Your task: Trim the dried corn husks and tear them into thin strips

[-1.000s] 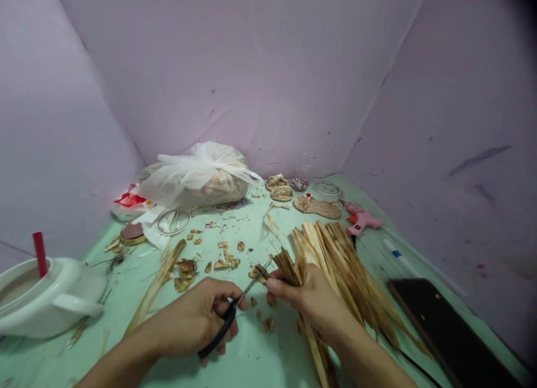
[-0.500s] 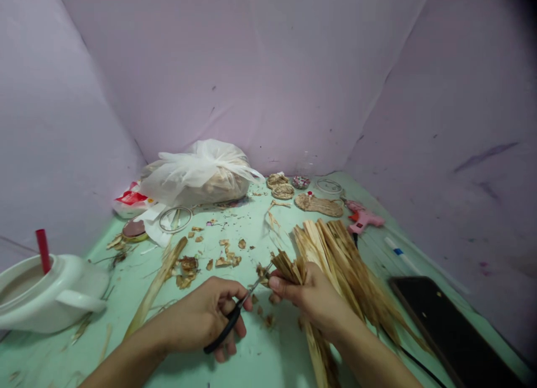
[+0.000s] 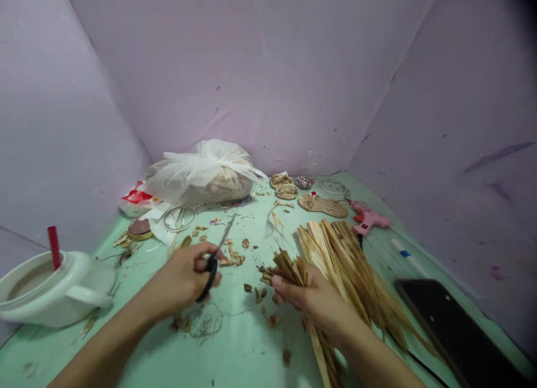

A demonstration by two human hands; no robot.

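Scissors, black-handled, metal-bladed: held in our left hand over the pale green counter. Bundle of dry brown plant strips: gripped in our right hand, beside longer tan strips.

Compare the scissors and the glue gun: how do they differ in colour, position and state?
The scissors show a black handle and grey metal blades; the glue gun is mostly pink. The scissors are held in the left hand, while the glue gun lies on the green table with no hand on it. Both are handheld tools.
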